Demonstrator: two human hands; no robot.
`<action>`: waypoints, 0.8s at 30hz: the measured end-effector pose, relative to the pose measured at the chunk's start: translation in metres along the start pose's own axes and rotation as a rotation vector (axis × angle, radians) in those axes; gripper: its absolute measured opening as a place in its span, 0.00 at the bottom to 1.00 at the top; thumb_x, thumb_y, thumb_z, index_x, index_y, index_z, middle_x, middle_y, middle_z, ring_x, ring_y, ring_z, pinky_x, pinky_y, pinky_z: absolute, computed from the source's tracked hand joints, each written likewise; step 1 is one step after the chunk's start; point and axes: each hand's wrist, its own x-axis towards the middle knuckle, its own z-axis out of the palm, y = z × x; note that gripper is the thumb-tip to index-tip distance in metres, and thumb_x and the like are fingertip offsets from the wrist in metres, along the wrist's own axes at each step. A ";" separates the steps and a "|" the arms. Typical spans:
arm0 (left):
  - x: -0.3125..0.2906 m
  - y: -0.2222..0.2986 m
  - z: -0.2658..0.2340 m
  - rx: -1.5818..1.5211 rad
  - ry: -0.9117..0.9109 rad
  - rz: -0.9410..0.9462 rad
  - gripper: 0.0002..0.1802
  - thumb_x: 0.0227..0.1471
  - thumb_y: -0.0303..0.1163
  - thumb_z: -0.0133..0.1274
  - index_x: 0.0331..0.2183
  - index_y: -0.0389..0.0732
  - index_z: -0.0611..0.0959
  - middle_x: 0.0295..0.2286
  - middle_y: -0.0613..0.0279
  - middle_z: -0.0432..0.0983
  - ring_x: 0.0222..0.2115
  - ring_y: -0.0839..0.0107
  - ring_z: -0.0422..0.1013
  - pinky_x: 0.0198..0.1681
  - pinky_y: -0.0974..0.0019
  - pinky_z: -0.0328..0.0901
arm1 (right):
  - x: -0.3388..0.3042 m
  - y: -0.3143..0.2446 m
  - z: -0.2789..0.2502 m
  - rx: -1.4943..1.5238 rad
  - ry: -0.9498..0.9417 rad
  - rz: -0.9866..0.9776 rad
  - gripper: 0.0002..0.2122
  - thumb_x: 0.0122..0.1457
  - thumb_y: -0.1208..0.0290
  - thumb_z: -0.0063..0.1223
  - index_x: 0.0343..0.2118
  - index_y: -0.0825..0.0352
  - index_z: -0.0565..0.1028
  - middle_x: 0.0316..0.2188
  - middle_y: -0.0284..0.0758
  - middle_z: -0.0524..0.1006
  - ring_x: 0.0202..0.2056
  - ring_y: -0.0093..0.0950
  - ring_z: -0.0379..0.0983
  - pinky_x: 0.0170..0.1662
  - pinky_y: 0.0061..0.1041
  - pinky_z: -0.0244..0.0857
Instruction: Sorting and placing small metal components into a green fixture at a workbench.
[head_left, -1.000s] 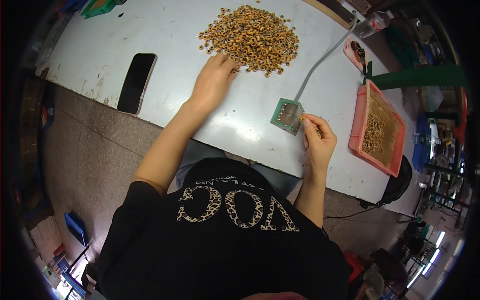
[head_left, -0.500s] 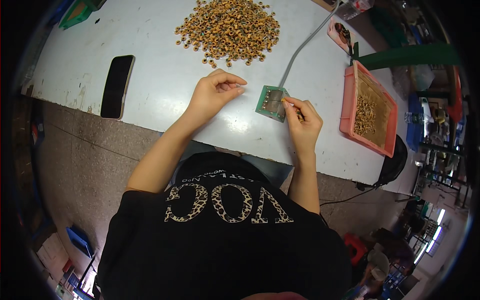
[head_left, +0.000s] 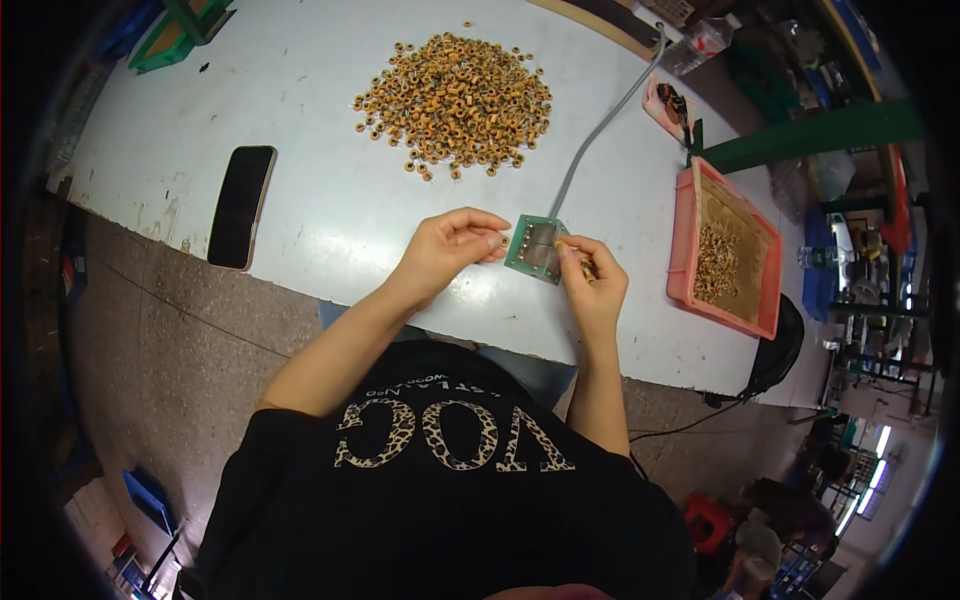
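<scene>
A small green-edged test fixture (head_left: 535,248) with a grey metal top and a row of contacts sits on the white table, joined to a grey cable. My left hand (head_left: 445,255) is beside its left edge, thumb and forefinger pinching a small yellow-brown ring coil (head_left: 504,241). My right hand (head_left: 597,290) is at the fixture's right side, its fingertips on a yellowish ring at the edge. More ring coils (head_left: 589,270) are tucked in its curled fingers. Farther off lies a big heap of ring coils (head_left: 455,105).
A pink tray (head_left: 680,255) with more ring coils stands at the right. A black phone (head_left: 241,205) lies at the left. The grey cable (head_left: 590,140) runs to the far right, past a clear plastic bottle (head_left: 700,45). A green bin (head_left: 165,50) is far left.
My left hand has come right, up to the fixture, and a ring coil now shows at its fingertips. My right hand stays at the fixture's right side. The whole view has shifted.
</scene>
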 end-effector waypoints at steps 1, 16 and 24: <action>0.001 0.000 0.002 -0.002 -0.011 -0.016 0.10 0.56 0.24 0.54 0.41 0.33 0.80 0.31 0.58 0.79 0.32 0.74 0.75 0.40 0.76 0.70 | 0.001 0.001 0.001 0.108 0.012 0.103 0.07 0.53 0.82 0.58 0.35 0.72 0.79 0.23 0.29 0.73 0.22 0.18 0.63 0.26 0.14 0.58; 0.003 -0.009 0.021 -0.285 -0.143 -0.195 0.10 0.58 0.27 0.52 0.42 0.34 0.80 0.31 0.56 0.79 0.32 0.75 0.73 0.41 0.76 0.69 | -0.012 -0.020 0.015 0.184 -0.077 0.089 0.09 0.54 0.82 0.57 0.38 0.70 0.80 0.25 0.29 0.74 0.25 0.16 0.64 0.30 0.13 0.59; 0.031 0.004 -0.004 1.007 0.086 0.626 0.14 0.52 0.30 0.57 0.40 0.33 0.78 0.35 0.56 0.76 0.35 0.63 0.71 0.40 0.66 0.67 | 0.001 -0.002 -0.003 -0.050 -0.038 -0.117 0.07 0.55 0.81 0.57 0.36 0.70 0.81 0.22 0.28 0.71 0.21 0.16 0.60 0.24 0.13 0.54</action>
